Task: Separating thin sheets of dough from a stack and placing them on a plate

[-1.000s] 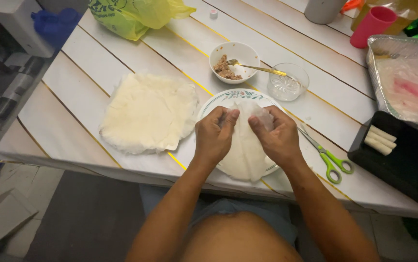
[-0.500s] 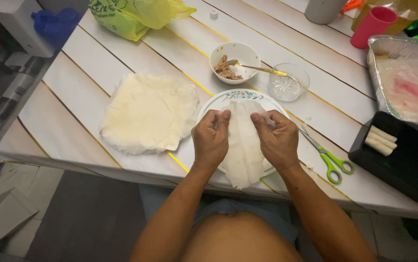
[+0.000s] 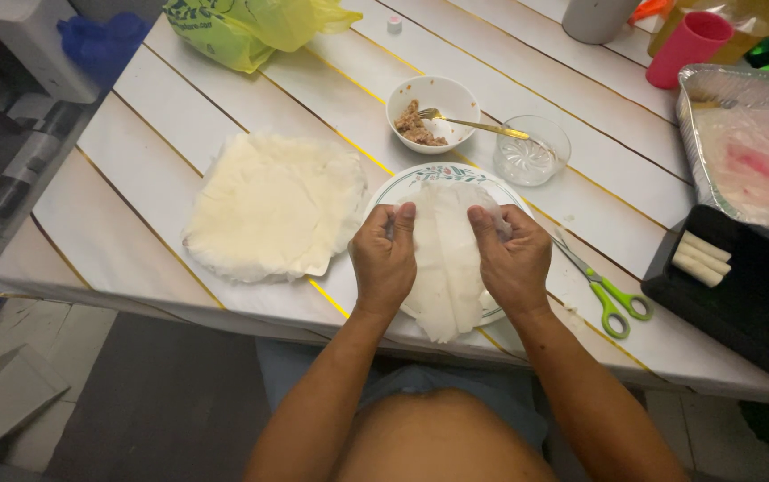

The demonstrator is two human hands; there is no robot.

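I sit at one white slatted table (image 3: 224, 98), the largest thing here, with dark floor and checkered tiling at the left. On it, far right, lies one foil tray (image 3: 742, 134); nearer on the right, one black tray (image 3: 760, 303) holding three pale rolls (image 3: 702, 257). Left of centre is one stack of wrappers (image 3: 268, 207), and far left one yellow plastic bag (image 3: 250, 27). One patterned plate (image 3: 443, 175) sits in front of me, with one wrapper (image 3: 449, 259) draped over it and hanging past the near edge. Beyond it stand one white bowl (image 3: 434, 107) of filling with one fork (image 3: 474, 123), one small glass dish (image 3: 533, 150), and one pink cup (image 3: 690, 46); one pair of green scissors (image 3: 608, 295) lies just right of the plate.

My left hand (image 3: 384, 259) and right hand (image 3: 511, 259) rest knuckles-up, each pinching a folded side of the wrapper, thumbs pointing away.
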